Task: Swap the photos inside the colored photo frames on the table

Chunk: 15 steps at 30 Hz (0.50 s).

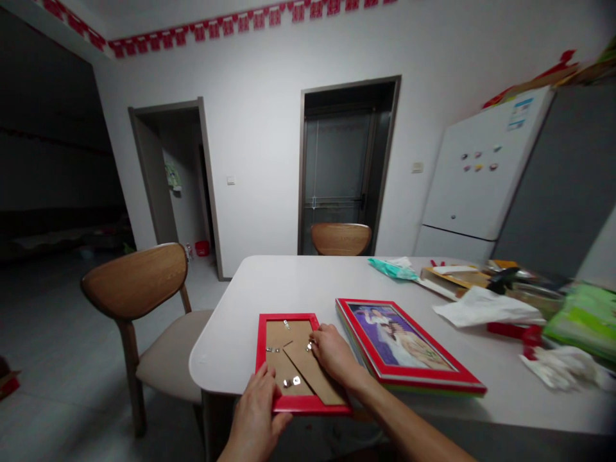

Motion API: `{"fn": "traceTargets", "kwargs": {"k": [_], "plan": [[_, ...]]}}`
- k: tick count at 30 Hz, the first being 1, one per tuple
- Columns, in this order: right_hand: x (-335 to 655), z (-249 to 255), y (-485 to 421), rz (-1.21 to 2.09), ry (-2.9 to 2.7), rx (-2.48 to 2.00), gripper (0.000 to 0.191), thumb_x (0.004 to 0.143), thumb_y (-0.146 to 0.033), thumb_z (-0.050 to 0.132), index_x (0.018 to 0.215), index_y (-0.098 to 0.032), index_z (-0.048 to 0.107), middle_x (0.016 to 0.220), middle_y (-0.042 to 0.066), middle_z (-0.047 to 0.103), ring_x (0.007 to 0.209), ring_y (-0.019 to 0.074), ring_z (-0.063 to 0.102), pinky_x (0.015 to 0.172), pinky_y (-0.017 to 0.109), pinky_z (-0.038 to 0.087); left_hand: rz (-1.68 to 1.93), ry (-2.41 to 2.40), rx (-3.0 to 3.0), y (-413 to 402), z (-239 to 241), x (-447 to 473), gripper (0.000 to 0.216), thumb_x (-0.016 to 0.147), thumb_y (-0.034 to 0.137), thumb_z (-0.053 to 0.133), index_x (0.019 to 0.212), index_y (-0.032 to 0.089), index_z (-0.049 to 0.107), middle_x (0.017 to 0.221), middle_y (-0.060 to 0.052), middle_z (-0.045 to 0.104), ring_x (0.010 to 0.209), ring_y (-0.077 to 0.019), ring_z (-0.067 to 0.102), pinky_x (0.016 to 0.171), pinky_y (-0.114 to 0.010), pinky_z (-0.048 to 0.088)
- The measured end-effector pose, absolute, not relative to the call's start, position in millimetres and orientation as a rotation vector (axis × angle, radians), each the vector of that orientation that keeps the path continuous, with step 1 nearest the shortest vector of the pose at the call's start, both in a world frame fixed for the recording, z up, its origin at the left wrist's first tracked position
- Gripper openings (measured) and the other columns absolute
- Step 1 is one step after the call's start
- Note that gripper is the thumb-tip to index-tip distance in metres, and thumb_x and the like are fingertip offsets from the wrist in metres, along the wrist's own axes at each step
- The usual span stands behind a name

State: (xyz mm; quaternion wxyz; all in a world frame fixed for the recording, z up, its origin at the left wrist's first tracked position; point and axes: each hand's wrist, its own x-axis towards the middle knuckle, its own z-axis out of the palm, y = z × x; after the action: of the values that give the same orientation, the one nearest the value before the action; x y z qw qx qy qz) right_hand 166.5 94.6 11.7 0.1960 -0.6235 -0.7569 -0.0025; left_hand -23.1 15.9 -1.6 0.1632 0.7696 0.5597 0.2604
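Observation:
A red picture frame (312, 405) lies face down at the table's near edge, its brown backing board (275, 333) and angled stand leg (312, 375) facing up. My left hand (257, 407) grips the frame's lower left corner, fingers on the back and thumb at the near rim. My right hand (334, 353) is closed at the right side, fingertips on a small metal clip (309, 347). More metal clips show at the top (287, 325), the left (273, 350) and the bottom (291, 382). The frame's front is hidden.
To the right, a larger red-framed photo (409, 340) rests face up on a stack. Behind it lie a teal packet (392, 268), white paper (486, 307), a green package (584, 321) and crumpled white material (565, 367). Wooden chairs (137, 279) stand left and behind the white table (289, 279).

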Motion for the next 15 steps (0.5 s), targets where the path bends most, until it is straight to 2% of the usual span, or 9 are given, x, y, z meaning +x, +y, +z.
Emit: {"fn": "traceTargets", "kwargs": {"k": [6,10,15], "plan": [[131.4,7.1,96.8,0.1,-2.274,-1.498,0.024,0.076,-0.026,0.044,0.083,-0.017,0.065,0.081,0.007,0.061,0.077,0.014,0.052,0.068,0.021,0.035,0.745,1.584,2.19,16.6,-4.9,-22.1,0.036,0.059,0.016,0.058,0.095,0.015,0.057,0.122,-0.011,0.047,0.118,-0.0221,0.034,0.098,-0.038,0.029],[104.0,9.8,101.8,0.11,-2.275,-1.568,0.025,0.075,-0.031,0.046,0.083,-0.018,0.066,0.078,0.006,0.062,0.068,0.0139,0.052,0.06,0.022,0.034,0.774,1.539,2.194,16.8,-6.5,-22.0,0.039,0.059,0.019,0.058,0.098,0.017,0.057,0.122,-0.01,0.047,0.118,-0.0236,0.035,0.098,-0.039,0.029],[93.7,11.1,107.5,0.077,-2.224,-1.642,0.026,0.076,-0.034,0.045,0.081,-0.018,0.066,0.081,0.008,0.061,0.073,0.0163,0.052,0.062,0.024,0.035,0.749,1.56,2.175,15.8,-5.7,-20.3,0.042,0.058,0.016,0.058,0.1,0.015,0.055,0.122,-0.012,0.046,0.117,-0.0252,0.035,0.098,-0.039,0.029]]}}
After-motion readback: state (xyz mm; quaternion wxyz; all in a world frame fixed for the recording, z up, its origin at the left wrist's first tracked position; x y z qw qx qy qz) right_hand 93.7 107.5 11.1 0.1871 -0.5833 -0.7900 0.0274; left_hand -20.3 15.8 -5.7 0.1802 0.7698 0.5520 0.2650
